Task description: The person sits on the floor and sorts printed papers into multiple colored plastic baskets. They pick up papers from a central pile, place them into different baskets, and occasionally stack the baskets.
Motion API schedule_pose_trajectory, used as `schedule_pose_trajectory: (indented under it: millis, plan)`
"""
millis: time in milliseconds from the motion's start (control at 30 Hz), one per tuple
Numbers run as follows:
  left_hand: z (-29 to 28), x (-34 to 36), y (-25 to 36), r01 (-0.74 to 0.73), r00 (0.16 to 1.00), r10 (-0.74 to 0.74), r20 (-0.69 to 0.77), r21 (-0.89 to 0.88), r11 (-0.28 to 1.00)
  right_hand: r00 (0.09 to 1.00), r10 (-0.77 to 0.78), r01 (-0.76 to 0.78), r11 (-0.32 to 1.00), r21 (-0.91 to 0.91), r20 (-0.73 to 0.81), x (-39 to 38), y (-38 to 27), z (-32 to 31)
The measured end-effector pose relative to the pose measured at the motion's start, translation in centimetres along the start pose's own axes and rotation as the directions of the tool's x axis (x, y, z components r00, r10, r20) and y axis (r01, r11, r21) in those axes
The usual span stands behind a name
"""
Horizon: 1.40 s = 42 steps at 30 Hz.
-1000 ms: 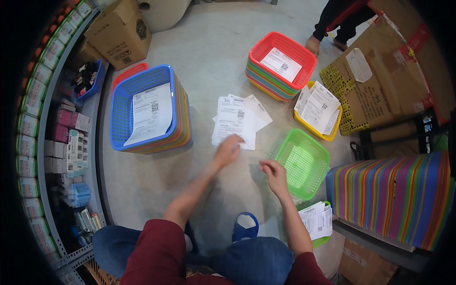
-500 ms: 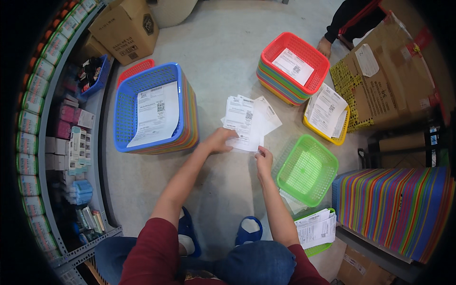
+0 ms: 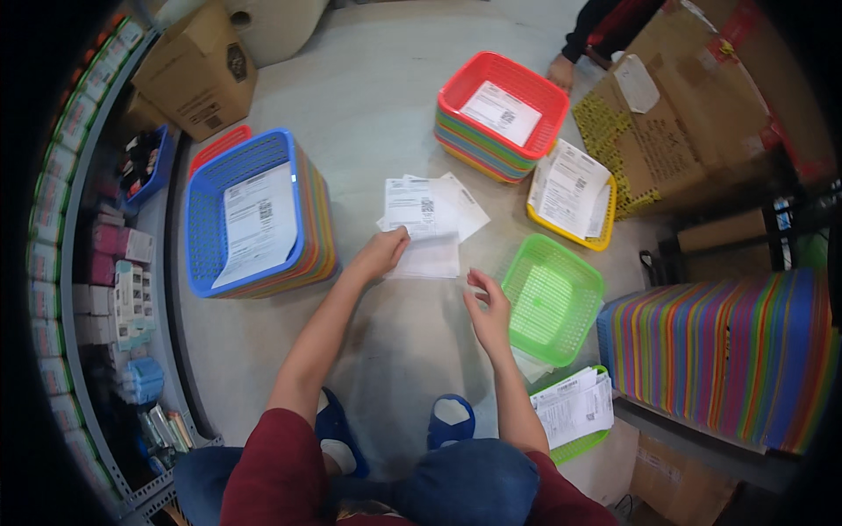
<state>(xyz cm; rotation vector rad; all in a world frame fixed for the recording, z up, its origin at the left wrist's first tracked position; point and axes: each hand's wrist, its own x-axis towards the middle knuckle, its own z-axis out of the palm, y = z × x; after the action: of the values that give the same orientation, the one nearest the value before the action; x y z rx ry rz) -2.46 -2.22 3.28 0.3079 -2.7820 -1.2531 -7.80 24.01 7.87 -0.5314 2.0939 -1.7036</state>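
Observation:
A small pile of printed paper sheets (image 3: pixel 430 254) lies on the floor in front of me, the lower ones fanned out. My left hand (image 3: pixel 381 252) is closed at the pile's left side, pinching the near edge of the top printed sheet (image 3: pixel 410 206), which is raised off those below. To the right of the pile, my right hand (image 3: pixel 488 307) is held in the air with nothing in it, thumb and fingers apart. Beside it stands a light green plastic basket (image 3: pixel 554 300) with a bare bottom.
Printed sheets lie in a blue basket (image 3: pixel 198 223) atop a stack at left, a red basket (image 3: pixel 545 88) atop another, a yellow basket (image 3: pixel 605 230) and a low green basket (image 3: pixel 583 449). Cardboard boxes (image 3: pixel 693 131), nested baskets (image 3: pixel 719 351) and a shelf (image 3: pixel 162 289) flank me. Someone's hand (image 3: pixel 561 72) shows far right.
My right hand has let go of the papers and drawn back, its fingers spreading. My left hand now lifts the top sheet's near edge. The whole view has shifted slightly.

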Motion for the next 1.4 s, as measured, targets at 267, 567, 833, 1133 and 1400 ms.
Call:
schedule_pose_trajectory:
  millis: [267, 567, 833, 1133, 1400]
  plan:
    - [11.5, 0.5, 16.2, -0.695, 0.719, 0.663, -0.208, -0.215, 0.686, 0.997, 0.072, -0.002, 0.421, -0.907, 0.031, -9.7, 2.7, -13.8]
    - [11.9, 0.1, 22.1, -0.637, 0.702, 0.566, 0.432, 0.025, 0.771, 0.875, -0.485, 0.187, 0.35, -0.918, -0.006, -10.3, -0.8, -14.4]
    - [-1.5, -0.1, 24.5, -0.5, 0.758, 0.515, -0.4, 0.151, 0.853, 0.735, -0.621, 0.421, 0.105, -0.901, 0.271, 2.5, -11.4, -13.0]
    - [-5.9, -4.7, 19.3, -0.193, 0.64, 0.075, -0.765, -0.065, 0.979, 0.857, -0.422, 0.398, 0.179, -0.9, 0.295, 25.4, -11.8, -2.6]
    - [-4.2, -4.0, 16.5, -0.116, 0.66, -0.099, -0.745, -0.231, 0.966, 0.641, -0.645, 0.512, -0.045, -0.858, 0.416, 10.3, -23.0, -12.8]
